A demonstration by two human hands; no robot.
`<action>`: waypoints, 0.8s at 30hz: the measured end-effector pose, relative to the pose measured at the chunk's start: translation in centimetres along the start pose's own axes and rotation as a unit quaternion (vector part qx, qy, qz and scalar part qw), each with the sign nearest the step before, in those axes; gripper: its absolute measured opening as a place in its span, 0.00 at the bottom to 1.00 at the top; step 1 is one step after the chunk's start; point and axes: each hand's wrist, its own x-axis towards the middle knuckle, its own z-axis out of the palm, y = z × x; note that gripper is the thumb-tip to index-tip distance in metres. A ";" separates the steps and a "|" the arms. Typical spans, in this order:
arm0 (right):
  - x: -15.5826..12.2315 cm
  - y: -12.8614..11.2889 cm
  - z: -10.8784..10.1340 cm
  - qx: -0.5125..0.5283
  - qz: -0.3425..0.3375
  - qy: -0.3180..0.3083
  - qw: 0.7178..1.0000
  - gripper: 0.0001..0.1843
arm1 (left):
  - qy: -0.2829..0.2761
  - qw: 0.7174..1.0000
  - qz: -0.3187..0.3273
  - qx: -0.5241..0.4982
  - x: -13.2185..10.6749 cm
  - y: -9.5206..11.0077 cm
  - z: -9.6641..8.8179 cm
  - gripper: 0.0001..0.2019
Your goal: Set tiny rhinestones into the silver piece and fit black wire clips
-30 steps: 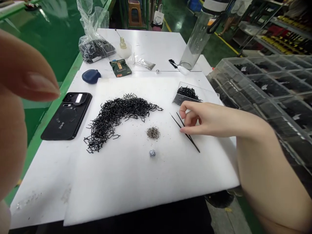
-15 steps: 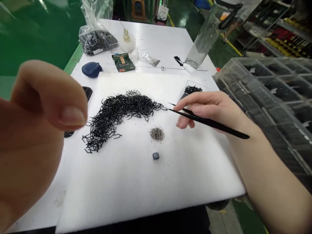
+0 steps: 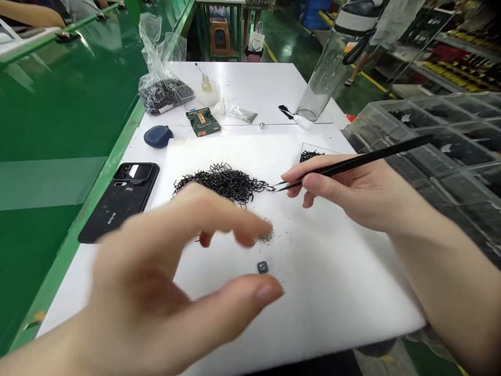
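Note:
My right hand [image 3: 344,188] grips a pair of black tweezers [image 3: 364,158]; their tips are close to the right end of a pile of small black bent wire pieces [image 3: 223,180]. Thumb and fingers apart, my left hand [image 3: 164,271] hovers in front of the pile with nothing in it, hiding the pile's near part. Between the left thumb and index finger, farther down on the white foam sheet [image 3: 332,282], lies a small dark square block [image 3: 262,267]. A little heap of tiny metallic grains [image 3: 267,236] is partly covered by the left fingertips.
A black phone [image 3: 121,201] and a dark blue rounded case [image 3: 158,136] lie at left. Behind are a plastic bag [image 3: 164,96], a green packet [image 3: 203,121] and a small bottle [image 3: 206,83]. A tall clear bottle [image 3: 323,78] and stacked compartment boxes [image 3: 426,125] stand at right.
My left hand has come down and right from near the camera, its fingers spreading over the sheet. The tweezers' rear end has swung upward in my right hand. The view has shifted, showing the whole phone.

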 end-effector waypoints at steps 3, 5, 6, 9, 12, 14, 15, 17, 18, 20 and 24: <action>0.2 -0.5 0.5 -0.090 -0.012 0.005 0.996 0.06 | -0.078 0.997 0.007 0.029 0.7 -1.0 1.5 0.11; 0.2 -0.1 1.1 -0.095 -0.013 0.002 0.995 0.07 | -0.091 0.995 0.014 0.041 -0.2 -1.6 2.4 0.09; 0.1 0.3 1.4 -0.090 -0.012 -0.004 0.996 0.07 | -0.130 0.990 0.006 0.062 -0.8 -1.9 2.8 0.09; -0.3 1.4 1.9 -0.058 -0.011 -0.020 0.998 0.05 | -0.170 0.980 0.016 0.106 -1.9 -2.5 3.6 0.08; -0.6 1.7 1.4 -0.019 0.004 -0.061 0.998 0.01 | -0.160 0.983 0.023 0.091 -2.1 -2.7 4.2 0.03; -0.7 1.8 1.0 -0.008 0.018 -0.089 0.996 0.01 | -0.152 0.985 0.027 0.079 -2.1 -2.8 4.4 0.04; -0.7 2.0 0.8 -0.010 0.021 -0.100 0.995 0.01 | -0.152 0.985 0.025 0.075 -2.0 -2.8 4.4 0.05; -0.7 2.3 0.6 -0.014 0.025 -0.118 0.993 0.02 | -0.150 0.986 0.027 0.064 -2.0 -2.9 4.4 0.06; -0.7 2.5 0.5 -0.008 0.030 -0.126 0.991 0.02 | -0.157 0.985 0.000 0.073 -2.0 -3.0 4.4 0.05; -0.6 2.9 0.4 0.012 0.044 -0.137 0.990 0.02 | -0.142 0.988 0.000 0.066 -2.0 -3.1 4.3 0.06; -0.6 3.2 0.5 0.019 0.059 -0.146 0.987 0.04 | -0.151 0.985 -0.024 0.083 -1.8 -3.1 4.3 0.04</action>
